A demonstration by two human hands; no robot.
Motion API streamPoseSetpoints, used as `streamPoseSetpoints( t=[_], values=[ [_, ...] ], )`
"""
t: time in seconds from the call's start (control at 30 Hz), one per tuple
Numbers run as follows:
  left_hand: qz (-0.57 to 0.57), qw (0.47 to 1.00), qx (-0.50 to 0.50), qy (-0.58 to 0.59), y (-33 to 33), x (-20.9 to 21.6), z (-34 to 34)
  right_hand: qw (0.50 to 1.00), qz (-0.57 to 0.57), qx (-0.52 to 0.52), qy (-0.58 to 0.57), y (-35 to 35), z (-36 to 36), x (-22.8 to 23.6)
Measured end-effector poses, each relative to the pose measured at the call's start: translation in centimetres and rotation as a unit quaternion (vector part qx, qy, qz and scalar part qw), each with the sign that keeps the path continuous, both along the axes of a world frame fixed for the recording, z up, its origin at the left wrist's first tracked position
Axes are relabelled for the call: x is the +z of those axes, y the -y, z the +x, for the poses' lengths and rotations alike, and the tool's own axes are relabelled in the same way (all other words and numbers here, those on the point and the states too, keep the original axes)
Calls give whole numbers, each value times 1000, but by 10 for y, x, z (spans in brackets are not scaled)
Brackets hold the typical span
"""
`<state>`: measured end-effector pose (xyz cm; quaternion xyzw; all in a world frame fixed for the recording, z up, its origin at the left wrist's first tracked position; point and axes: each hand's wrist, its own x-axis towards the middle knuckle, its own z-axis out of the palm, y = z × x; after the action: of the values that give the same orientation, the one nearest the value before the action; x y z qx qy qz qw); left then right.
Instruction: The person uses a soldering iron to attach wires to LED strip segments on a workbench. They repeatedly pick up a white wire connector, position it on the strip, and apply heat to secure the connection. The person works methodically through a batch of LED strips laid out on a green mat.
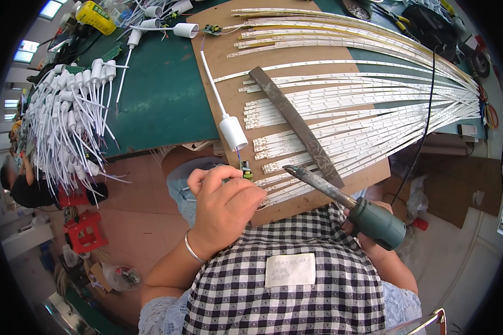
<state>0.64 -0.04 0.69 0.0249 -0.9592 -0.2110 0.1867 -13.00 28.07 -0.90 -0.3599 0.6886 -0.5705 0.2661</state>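
My left hand [226,204], with a bangle at its wrist, is closed in a pinch on a small circuit board [246,170] at the cardboard's near edge. Thin wires link that board to a white lamp holder [233,134], whose white cable runs away from me. The fingers hide part of the board. In my right hand [369,241] is a soldering iron [324,185] with a green handle; its tip points left, just above the LED strips [279,146]. The handle covers most of that hand. A dark metal bar [296,123] lies diagonally across the strips.
At left, a heap of white lamp holders [75,111] with cables hangs over the edge of the green table [156,89]. Another wired holder [185,30] lies on the cardboard [221,72]. A black cord [430,106] crosses on the right. A red stool [85,230] stands below.
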Motion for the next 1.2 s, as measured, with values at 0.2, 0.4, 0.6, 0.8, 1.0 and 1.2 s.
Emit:
streamPoseSetpoints(
  t=[0.2, 0.4, 0.6, 0.8, 1.0, 1.2],
  values=[
    [4, 1000, 1, -10, -5, -4, -5, 999, 19, 8, -24, -1, -1, -1],
    [36, 999, -24, -13, -6, -8, -7, 999, 15, -10, -48, -2, 3, -6],
    [48, 999, -10, -22, -8, -13, -6, 995, 59, -11, -77, -22, 6, -15],
    [44, 999, -23, -22, -7, -13, -7, 977, 39, 89, -191, -25, -3, -12],
    [42, 999, -21, -27, -7, -14, -7, 979, 31, 93, -178, -18, 0, -10],
    [35, 999, -20, -24, -7, -15, -7, 970, 58, 107, -210, -18, -1, -10]
  ],
)
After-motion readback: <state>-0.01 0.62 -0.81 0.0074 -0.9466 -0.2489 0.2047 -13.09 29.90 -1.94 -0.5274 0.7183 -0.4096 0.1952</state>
